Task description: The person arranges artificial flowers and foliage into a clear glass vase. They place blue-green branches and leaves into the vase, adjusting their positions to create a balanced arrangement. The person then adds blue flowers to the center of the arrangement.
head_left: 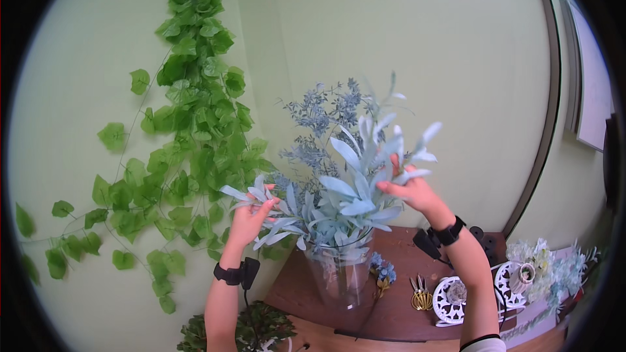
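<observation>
A clear vase [341, 278] stands on a dark wooden table and holds artificial pale blue-green leaf stems [362, 190]. Behind them rise grey-blue fine-leaved sprigs [318, 112]. My left hand [252, 217] pinches leaves of a stem leaning out at the left, its thumb and fingers round them. On the right, my right hand [413, 188] is among the upper leaves, thumb and fingers around a leafy stem. Leaves partly hide its fingertips. Each wrist wears a black strap with a small device.
On the table [396, 264] lie a blue flower sprig [383, 274] and gold-handled scissors [421, 298]. White openwork stands [449, 300] and pale artificial flowers [538, 264] are at the right. Green leaf garlands [195, 156] hang on the left wall; dark green foliage [264, 325] sits below.
</observation>
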A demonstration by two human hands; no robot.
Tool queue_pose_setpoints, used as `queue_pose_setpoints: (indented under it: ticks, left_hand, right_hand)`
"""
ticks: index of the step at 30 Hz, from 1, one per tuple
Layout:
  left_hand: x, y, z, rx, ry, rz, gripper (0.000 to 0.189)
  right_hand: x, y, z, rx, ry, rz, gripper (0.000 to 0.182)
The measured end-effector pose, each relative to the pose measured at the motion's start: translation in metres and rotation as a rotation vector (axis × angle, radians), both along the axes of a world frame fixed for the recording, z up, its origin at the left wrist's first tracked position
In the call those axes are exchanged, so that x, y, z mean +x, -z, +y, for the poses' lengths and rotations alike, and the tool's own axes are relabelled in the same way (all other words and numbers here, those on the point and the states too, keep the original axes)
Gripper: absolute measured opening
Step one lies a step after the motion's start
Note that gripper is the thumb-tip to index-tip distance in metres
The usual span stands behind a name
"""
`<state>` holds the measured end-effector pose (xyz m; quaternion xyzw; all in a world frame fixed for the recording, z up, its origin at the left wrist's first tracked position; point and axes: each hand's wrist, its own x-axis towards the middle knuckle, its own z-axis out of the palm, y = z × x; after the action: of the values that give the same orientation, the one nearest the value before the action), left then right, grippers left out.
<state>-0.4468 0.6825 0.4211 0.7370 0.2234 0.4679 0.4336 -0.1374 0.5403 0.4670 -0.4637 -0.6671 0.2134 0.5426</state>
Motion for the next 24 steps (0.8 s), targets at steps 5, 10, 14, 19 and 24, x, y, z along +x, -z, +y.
queue_pose_setpoints:
  ticks: [5, 10, 14, 19, 24]
  left_hand:
    - [0.005, 0.008, 0.013, -0.008, -0.067, -0.048, 0.035]
    - [0.010, 0.018, 0.022, -0.021, -0.099, -0.104, 0.037]
    - [0.005, 0.028, 0.023, 0.020, -0.133, -0.106, 0.039]
    - [0.005, 0.045, 0.019, -0.042, -0.219, -0.304, 0.046]
    - [0.009, 0.055, 0.013, -0.055, -0.335, -0.384, 0.047]
  right_hand:
    - [0.009, 0.039, -0.019, 0.165, 0.166, 0.261, 0.048]
    - [0.032, 0.049, 0.002, 0.087, 0.275, 0.332, 0.047]
    - [0.037, 0.047, 0.021, 0.026, 0.192, 0.291, 0.047]
    - [0.055, 0.061, 0.019, 0.099, 0.137, 0.383, 0.043]
    - [0.068, 0.082, -0.005, 0.001, 0.301, -0.123, 0.037]
